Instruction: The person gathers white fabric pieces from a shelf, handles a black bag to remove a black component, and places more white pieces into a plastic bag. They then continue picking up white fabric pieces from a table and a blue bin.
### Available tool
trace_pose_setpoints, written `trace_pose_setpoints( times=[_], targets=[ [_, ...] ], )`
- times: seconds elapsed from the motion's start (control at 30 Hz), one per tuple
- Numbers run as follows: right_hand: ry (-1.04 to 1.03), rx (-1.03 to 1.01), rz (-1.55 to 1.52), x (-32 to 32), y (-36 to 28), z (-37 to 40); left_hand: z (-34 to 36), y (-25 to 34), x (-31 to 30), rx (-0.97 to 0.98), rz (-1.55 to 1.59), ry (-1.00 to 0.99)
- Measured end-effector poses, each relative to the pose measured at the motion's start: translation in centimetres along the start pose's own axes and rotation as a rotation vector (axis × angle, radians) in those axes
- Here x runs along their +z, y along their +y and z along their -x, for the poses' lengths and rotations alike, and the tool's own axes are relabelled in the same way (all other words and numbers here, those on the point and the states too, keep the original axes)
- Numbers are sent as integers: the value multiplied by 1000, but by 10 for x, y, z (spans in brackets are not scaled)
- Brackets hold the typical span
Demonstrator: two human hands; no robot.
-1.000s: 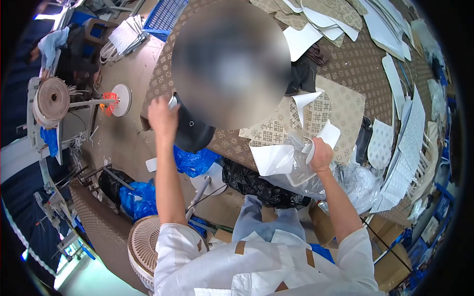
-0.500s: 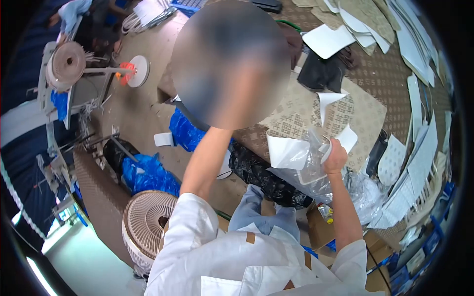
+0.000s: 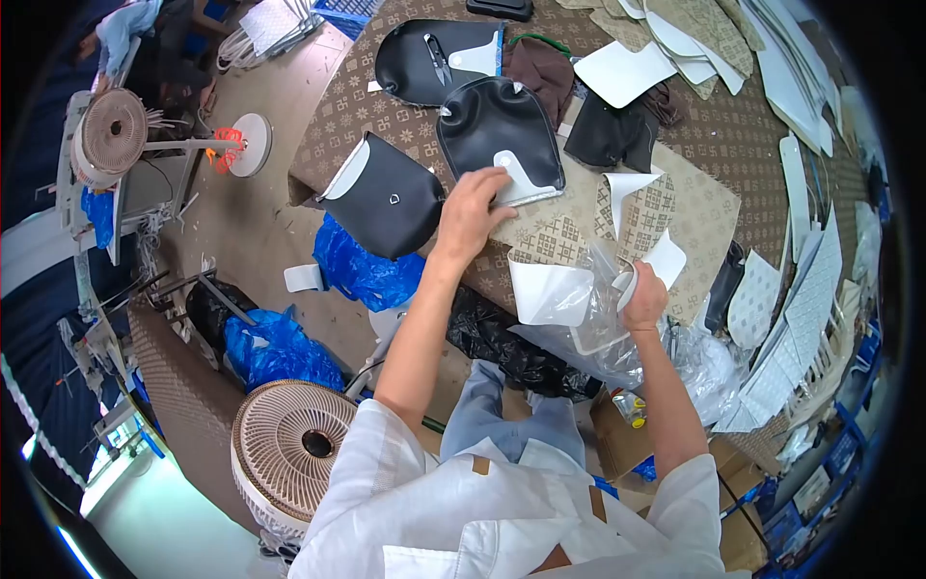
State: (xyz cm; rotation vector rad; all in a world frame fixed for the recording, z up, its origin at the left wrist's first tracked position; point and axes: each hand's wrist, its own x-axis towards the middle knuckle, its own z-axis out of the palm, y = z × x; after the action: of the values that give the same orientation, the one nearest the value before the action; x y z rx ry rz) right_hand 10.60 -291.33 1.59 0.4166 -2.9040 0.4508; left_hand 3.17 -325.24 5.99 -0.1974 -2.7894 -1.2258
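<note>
Black, leather-like panel lies on the table, to the near right of the scissors. Long axis runs away from the wearer, leaning left; rounded end points to the scissors' side, white tab nearest the wearer. Left hand: grip at the tab, panel just beyond; whether pinching, cannot tell. Right hand, farther from the scissors: closed on clear plastic.

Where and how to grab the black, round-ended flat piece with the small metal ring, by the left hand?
I'd pinch the rounded end of the black, round-ended flat piece from the wearer's side, thumb above, fingers below. That end appears to overhang the brown patterned table, so its underside looks reachable; the piece lies flat, ring facing up.
</note>
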Motion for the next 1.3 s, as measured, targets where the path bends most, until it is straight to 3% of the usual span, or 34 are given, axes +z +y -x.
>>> trace_pose_setpoints(
  times=[0.3,0.37,0.47,0.67,0.8,0.93,1.3],
  targets=[
    [-1,25,-7,2,1,1,8,-7,8,161,-86,42],
    [11,25,-12,2,1,1,13,-15,15,11,-9,159],
    [13,26,-10,3,2,1,10,-6,12,-376,234,244],
    [-33,48,8,-1,1,0,19,-34,13,-433,661,544],
    [-1,38,-3,2,2,2,23,-23,-8,-461,974,647],
    [27,30,-7,3,2,2,31,-15,-29,-498,1271,664],
    [13,38,-15,1,-1,0,52,6,-38,-482,1464,592]
  ],
)
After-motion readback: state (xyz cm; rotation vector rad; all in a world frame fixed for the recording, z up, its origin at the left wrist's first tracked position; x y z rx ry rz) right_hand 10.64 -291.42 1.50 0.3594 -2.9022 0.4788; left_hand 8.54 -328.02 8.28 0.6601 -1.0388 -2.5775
